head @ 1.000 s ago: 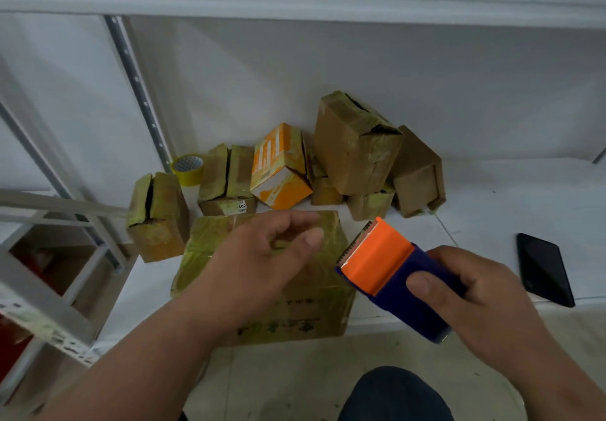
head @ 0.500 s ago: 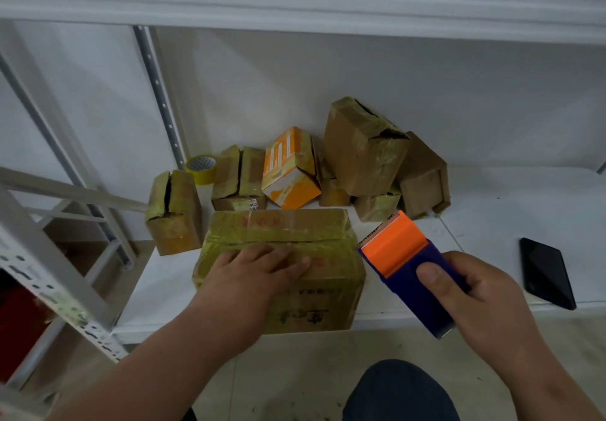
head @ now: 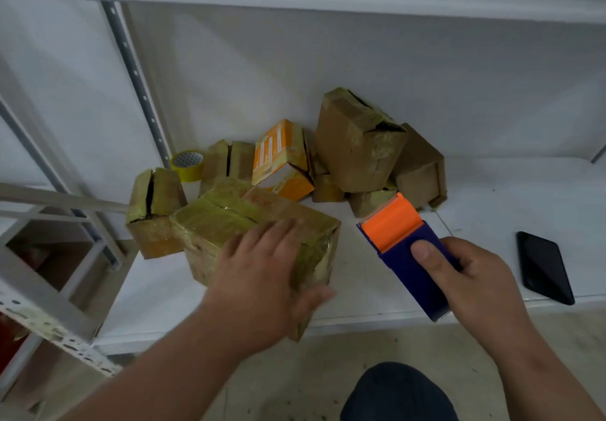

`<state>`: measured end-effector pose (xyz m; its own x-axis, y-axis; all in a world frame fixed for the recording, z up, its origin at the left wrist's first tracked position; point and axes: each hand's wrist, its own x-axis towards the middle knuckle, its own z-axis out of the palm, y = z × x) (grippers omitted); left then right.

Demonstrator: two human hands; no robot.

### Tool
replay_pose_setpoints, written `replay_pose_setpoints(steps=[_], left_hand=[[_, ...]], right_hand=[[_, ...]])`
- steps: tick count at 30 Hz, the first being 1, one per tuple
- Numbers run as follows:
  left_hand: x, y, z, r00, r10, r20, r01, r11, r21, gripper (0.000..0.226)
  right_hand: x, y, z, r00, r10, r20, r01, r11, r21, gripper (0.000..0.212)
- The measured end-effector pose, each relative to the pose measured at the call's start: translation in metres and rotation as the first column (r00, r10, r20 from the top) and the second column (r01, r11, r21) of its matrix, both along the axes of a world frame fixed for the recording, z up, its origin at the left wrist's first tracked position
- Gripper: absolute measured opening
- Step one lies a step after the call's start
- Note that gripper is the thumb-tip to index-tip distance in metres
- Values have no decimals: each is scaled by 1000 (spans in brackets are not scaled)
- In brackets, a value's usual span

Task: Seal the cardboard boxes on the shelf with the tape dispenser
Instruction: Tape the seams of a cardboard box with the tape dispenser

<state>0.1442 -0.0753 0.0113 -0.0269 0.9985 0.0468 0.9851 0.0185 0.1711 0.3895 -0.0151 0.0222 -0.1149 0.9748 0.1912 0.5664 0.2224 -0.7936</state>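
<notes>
The large taped box (head: pixel 249 233) sits turned at an angle near the front edge of the white shelf (head: pixel 524 197), one corner hanging just past that edge. The left hand (head: pixel 262 282) lies on top of the box with fingers spread fairly flat across the lid and the thumb reaching down its near side, pressing rather than wrapping it.

Just right of the box, the right hand (head: pixel 472 286) grips the tape dispenser (head: pixel 406 250), thumb on its blue body and fingers curled behind; the orange head points away toward the back of the shelf. The dispenser is held above the shelf, close to the box's right corner but apart from it.

Touching the box's left side stands a small brown box (head: pixel 154 210) with a split top seam. Behind the large box, against the back wall, are a yellow tape roll (head: pixel 188 164), a pair of narrow brown boxes (head: pixel 229 161), an orange-and-white box (head: pixel 282 161) tipped on edge, and a heap of brown boxes (head: pixel 373 151) leaning on one another. This cluster crowds the space behind the box and lies directly beyond the dispenser's head.

Far right of the box, a black phone (head: pixel 544 266) lies flat near the shelf's front edge. A grey metal upright (head: pixel 137 82) rises behind the box to the left.
</notes>
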Motion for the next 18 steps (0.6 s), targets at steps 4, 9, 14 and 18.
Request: replay_pose_setpoints(steps=[4,9,14,18], left_hand=[[4,-1,-20,997,-40,-72,40,999,6,84],[-37,-15,-29,963,-269,-16,269,963,33,70],[-66,-14,-33,949,-306,77,295,946,133,95],[-52,-10,-30,966,-255,49,250,964,89,93]], right_hand=[[-9,3,-1,1000,21,9,-21,999,-24,51],[-7,-1,-1,997,72,35,-71,997,-29,58],[-11,-9,3,991,134,21,-134,991,-13,65],[-15,-14,9,986,163,42,-163,987,6,83]])
